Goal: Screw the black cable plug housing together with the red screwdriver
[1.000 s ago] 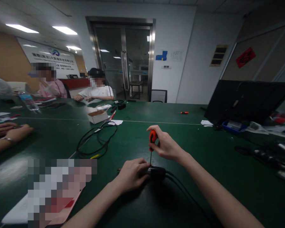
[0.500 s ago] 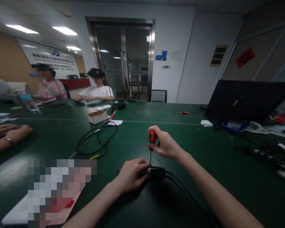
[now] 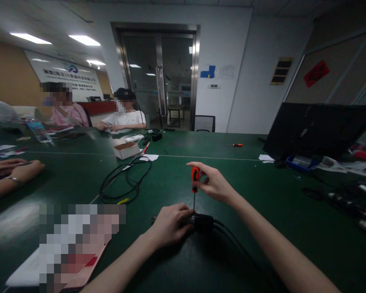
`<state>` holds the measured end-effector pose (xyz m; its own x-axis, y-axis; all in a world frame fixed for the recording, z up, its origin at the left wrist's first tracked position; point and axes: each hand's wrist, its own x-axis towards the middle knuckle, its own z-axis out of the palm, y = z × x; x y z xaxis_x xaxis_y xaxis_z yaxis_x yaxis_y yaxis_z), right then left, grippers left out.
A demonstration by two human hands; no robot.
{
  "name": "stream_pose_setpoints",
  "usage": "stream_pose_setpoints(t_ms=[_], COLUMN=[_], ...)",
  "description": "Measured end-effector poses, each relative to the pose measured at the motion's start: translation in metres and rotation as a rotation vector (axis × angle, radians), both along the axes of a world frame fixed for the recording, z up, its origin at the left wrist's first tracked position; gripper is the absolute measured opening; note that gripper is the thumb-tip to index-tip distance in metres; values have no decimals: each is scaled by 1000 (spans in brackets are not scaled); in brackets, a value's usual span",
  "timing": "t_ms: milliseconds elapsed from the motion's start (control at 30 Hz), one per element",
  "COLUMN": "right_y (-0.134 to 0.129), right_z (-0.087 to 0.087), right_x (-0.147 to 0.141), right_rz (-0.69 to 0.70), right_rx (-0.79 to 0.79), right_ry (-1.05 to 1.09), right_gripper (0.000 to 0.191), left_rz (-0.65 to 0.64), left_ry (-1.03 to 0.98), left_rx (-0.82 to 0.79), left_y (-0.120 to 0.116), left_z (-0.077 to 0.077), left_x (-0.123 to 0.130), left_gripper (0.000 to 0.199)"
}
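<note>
My right hand [image 3: 213,183] holds an orange-and-black screwdriver [image 3: 195,179] upright, with the index finger over the top of its handle and the thumb at the side. The thin shaft points straight down, its tip meeting a corded tool [image 3: 203,223] that has a black body and a metal front part. Closed over that metal part, my left hand [image 3: 171,221] steadies the tool flat on the green table [image 3: 167,183]. My fingers hide the tool's middle and the exact spot under the screwdriver tip. A black cable [image 3: 232,240] runs from its right end.
Left of centre lie a coiled black cable [image 3: 125,179] and an open small box [image 3: 126,150]. A second screwdriver [image 3: 236,145] rests farther back. At right stand a monitor [image 3: 320,130] and a blue tray [image 3: 301,162]. Another person's hands [image 3: 21,171] rest at left.
My right hand's fingers have shifted on the screwdriver handle, the index finger stretching farther over its top. The left hand and the corded tool stay in place.
</note>
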<state>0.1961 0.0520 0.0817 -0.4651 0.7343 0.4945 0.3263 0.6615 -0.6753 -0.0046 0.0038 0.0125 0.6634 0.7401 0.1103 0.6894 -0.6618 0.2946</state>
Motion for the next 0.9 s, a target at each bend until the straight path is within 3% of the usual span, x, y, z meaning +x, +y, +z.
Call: stream_pose_setpoints(t_ms=[233,400,633,900], right_y=[13,31,43,43], right_z=[-14,-29,-32,-36], right_x=[-3,-3,1,-2], right_rz=[18,67,78,-14], right_rx=[-161,-267,-352,-357], right_ry=[241,357,407,448], right_gripper=[30,42,47,52], left_rz=[4,0,-2,-25], left_ry=[19,24,57,63], left_rx=[0,23,30,40], left_y=[2,2,2,2], left_z=[-4,-6,-7,-7], left_x=[0,1,2,1], left_gripper=[29,25,25,25])
